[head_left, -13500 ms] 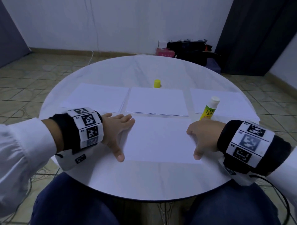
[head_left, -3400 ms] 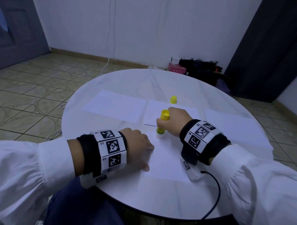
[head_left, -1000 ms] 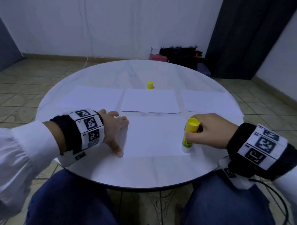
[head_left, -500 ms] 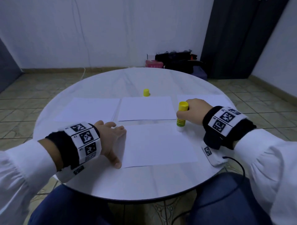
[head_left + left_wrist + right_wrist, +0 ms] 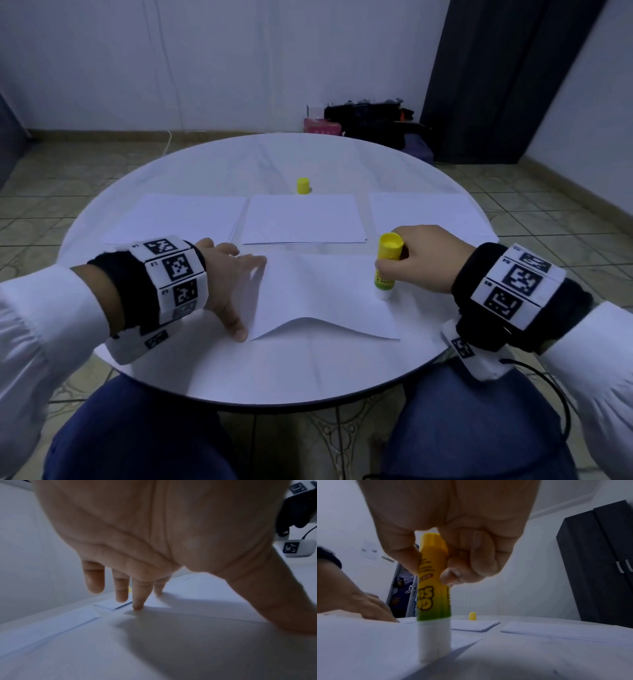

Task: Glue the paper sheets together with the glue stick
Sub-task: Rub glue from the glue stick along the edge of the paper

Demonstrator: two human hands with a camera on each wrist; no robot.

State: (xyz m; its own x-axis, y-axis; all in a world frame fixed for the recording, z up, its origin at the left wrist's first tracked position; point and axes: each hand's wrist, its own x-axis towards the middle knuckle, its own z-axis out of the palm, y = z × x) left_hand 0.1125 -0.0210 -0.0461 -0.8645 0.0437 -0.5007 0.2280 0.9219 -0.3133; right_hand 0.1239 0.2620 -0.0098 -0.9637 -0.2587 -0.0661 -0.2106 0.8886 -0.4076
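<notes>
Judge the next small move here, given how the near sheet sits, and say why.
Probably ease the glue stick off its push toward the left hand. The near sheet has buckled up along its front edge between the two, so the right hand should let it flatten before rubbing on.

Bare table (image 5: 219,164) lies open beyond the yellow cap (image 5: 303,185), the only upright obstacle on that far side. Between the left hand (image 5: 227,284) and the glue stick (image 5: 387,270), only the buckled near sheet (image 5: 318,294) rises slightly.
</notes>
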